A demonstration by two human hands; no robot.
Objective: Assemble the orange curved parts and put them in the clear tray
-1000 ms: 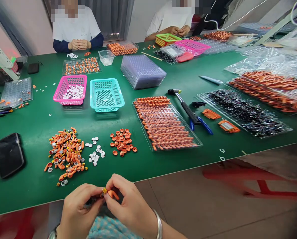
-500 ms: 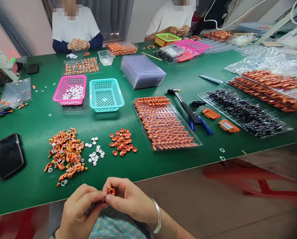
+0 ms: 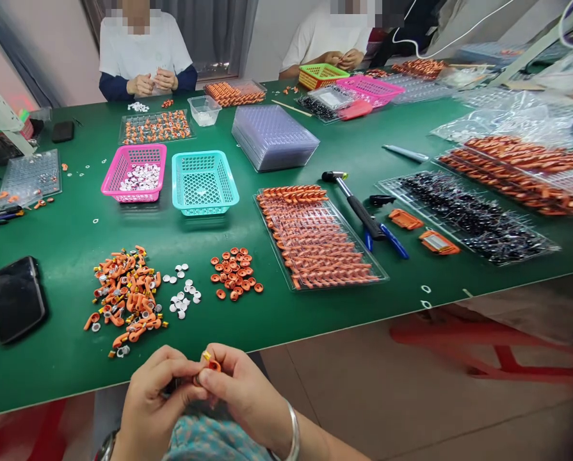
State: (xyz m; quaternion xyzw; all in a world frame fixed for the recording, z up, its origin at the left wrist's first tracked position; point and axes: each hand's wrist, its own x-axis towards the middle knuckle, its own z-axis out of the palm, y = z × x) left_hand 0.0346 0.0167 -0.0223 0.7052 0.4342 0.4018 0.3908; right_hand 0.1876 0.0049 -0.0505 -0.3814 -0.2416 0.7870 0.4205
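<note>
Over my lap, just off the table's near edge, both hands meet at a small orange earbud shell (image 3: 214, 365) with a yellow tab at its top. My right hand (image 3: 248, 390), wearing a silver bangle, pinches it between thumb and forefinger. My left hand (image 3: 154, 397) is closed, its fingertips pressed to the shell's lower left side, which the fingers partly hide. On the table ahead lies a loose pile of orange earbud shells (image 3: 131, 294). To its right are several small white round pads (image 3: 185, 298) and a cluster of orange round caps (image 3: 235, 275).
A phone (image 3: 20, 299) lies at left. Behind the piles stand a pink basket (image 3: 109, 182) of white pieces and a turquoise basket (image 3: 205, 208). A tray of orange parts (image 3: 319, 243), a hammer (image 3: 360, 208) and a tray of black parts (image 3: 478, 214) spread rightward. Two people sit opposite.
My hands have risen slightly, and the earbud shell has turned a little, its yellow tab now higher. Across the table, one person's clasped hands have come apart.
</note>
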